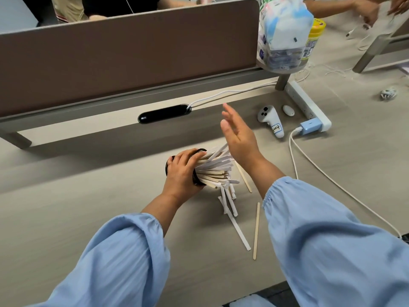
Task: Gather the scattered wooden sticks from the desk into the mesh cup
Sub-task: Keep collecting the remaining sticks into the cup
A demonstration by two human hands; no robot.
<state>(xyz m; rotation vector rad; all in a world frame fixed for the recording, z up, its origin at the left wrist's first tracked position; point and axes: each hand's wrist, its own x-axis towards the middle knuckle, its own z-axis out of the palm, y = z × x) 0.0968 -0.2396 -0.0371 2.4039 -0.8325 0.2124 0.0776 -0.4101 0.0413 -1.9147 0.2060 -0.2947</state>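
Observation:
A black mesh cup (197, 180) lies tipped on its side at the middle of the desk, mouth to the right. My left hand (182, 171) grips it from above. A bundle of wooden sticks and white paper-wrapped sticks (215, 166) fans out of its mouth. My right hand (238, 135) is flat and open just right of the stick ends, fingers pointing away from me. Several wrapped sticks (230, 207) lie spilled on the desk below the cup. One bare wooden stick (256, 231) lies apart to the right, another (244, 179) lies under my right wrist.
A brown divider panel (124, 54) runs along the back. A black oval device (163, 113) with a white cable, a white controller (271, 120), a white power strip (307, 105) with a blue plug and a bag of items (283, 36) sit behind and to the right. Another person's hands are at top right.

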